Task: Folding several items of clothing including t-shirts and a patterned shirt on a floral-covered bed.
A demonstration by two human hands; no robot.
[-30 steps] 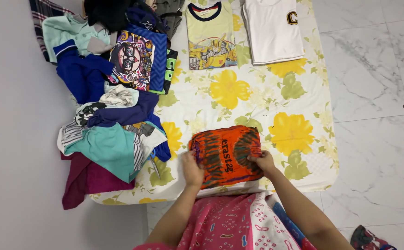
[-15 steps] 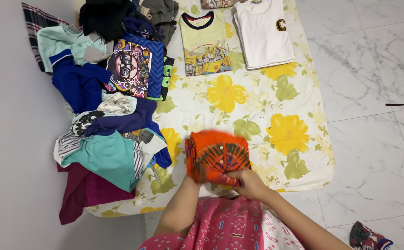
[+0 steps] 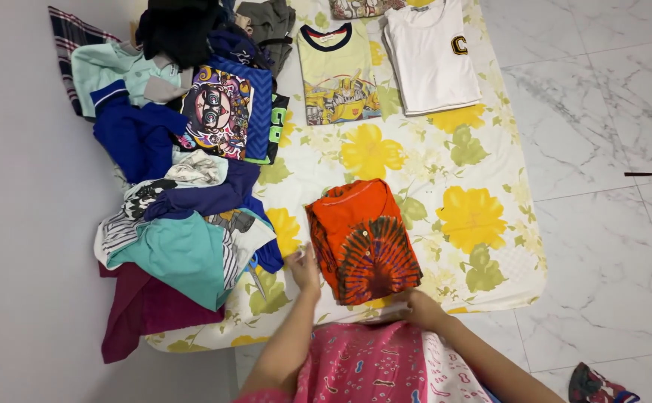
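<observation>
An orange tie-dye garment (image 3: 363, 239) lies folded into a neat rectangle on the white sheet with yellow flowers (image 3: 445, 164). My left hand (image 3: 303, 266) rests on the sheet against the garment's left edge, fingers loosely apart. My right hand (image 3: 415, 304) touches the garment's near right corner at the mattress edge; its fingers are partly hidden. Neither hand lifts the cloth.
A heap of unfolded clothes (image 3: 184, 186) in blue, teal, maroon and prints fills the left side. A folded yellow printed shirt (image 3: 337, 71) and a folded white shirt (image 3: 430, 56) lie at the far end. Marble floor (image 3: 610, 224) runs along the right.
The orange garment was turned and folded over: its lettered side is now hidden and it lies narrower and lengthwise. Both hands slid from its top down to its near edges.
</observation>
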